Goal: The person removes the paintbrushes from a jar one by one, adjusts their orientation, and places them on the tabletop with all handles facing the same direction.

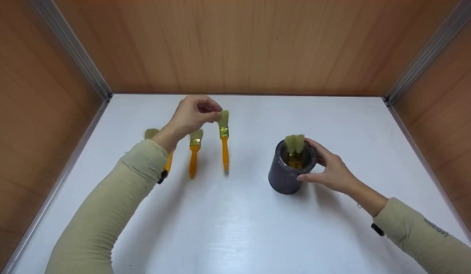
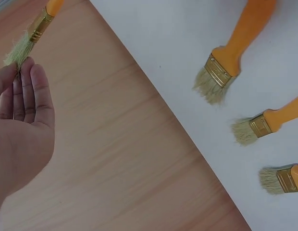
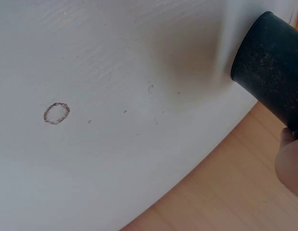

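My left hand [image 1: 215, 113] pinches the bristle end of an orange-handled paintbrush [image 1: 224, 146], which hangs handle-down with its tip at the white table [image 1: 235, 224]. In the left wrist view the same hand [image 2: 21, 96] has the bristles of that brush [image 2: 31, 36] at its fingertips. To the right stands a dark round cup [image 1: 287, 177] with the tufts of two brushes [image 1: 295, 146] sticking out. My right hand [image 1: 322, 164] grips the cup's right side. The right wrist view shows the cup [image 3: 271, 72] and part of my right hand [image 3: 289, 159].
More orange brushes lie flat on the table: one [image 1: 194, 154] beside my left wrist, another [image 1: 151, 133] partly under the sleeve. The left wrist view shows three [image 2: 226, 62] [image 2: 264, 125] [image 2: 283, 178]. Wooden walls [image 1: 235, 45] close in the back and both sides.
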